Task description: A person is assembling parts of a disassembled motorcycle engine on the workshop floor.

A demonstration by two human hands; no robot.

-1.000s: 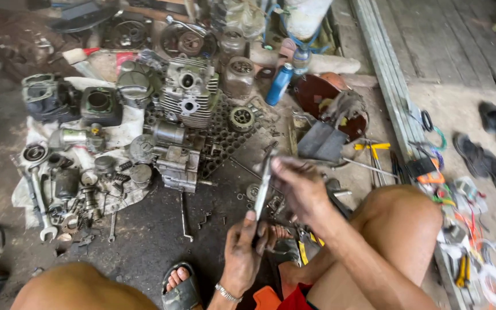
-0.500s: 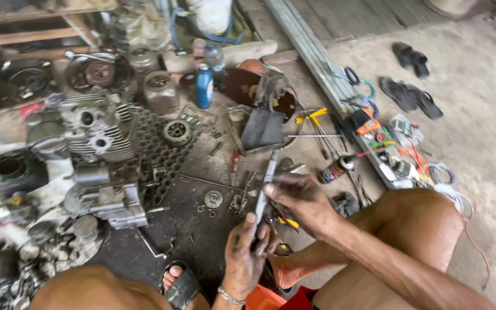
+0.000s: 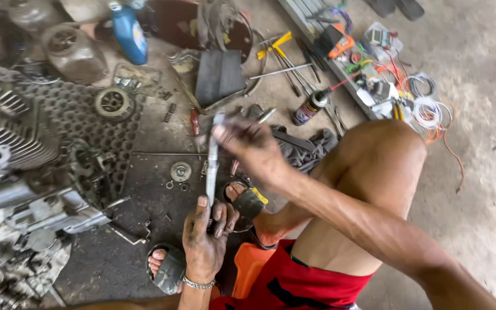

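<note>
Here, mid-work on one loose part:
Held part: a long, flat grey metal bar [image 3: 212, 166], upright, spanning from one grip to the other, above the oily floor [image 3: 144, 172].
Left hand [image 3: 205, 241]: grip closed round the bar's lower end, thumb lying up along it.
Right hand [image 3: 251, 146]: grip pinched shut on the bar's upper end; blurred, so I cannot tell what the fingers do there.
Beyond the right grip: a spray can [image 3: 311, 106], yellow-handled screwdrivers [image 3: 276, 46] and a dark rag [image 3: 305, 149].
Left of the grips: a finned engine block [image 3: 7, 143], a round gear [image 3: 112, 102] and a washer [image 3: 180, 171], all loose on the floor.
Progress, as I judge it: the engine lies stripped and spread out; the bar is out and in hand, joined to nothing. Most parts remain unassembled.
</note>
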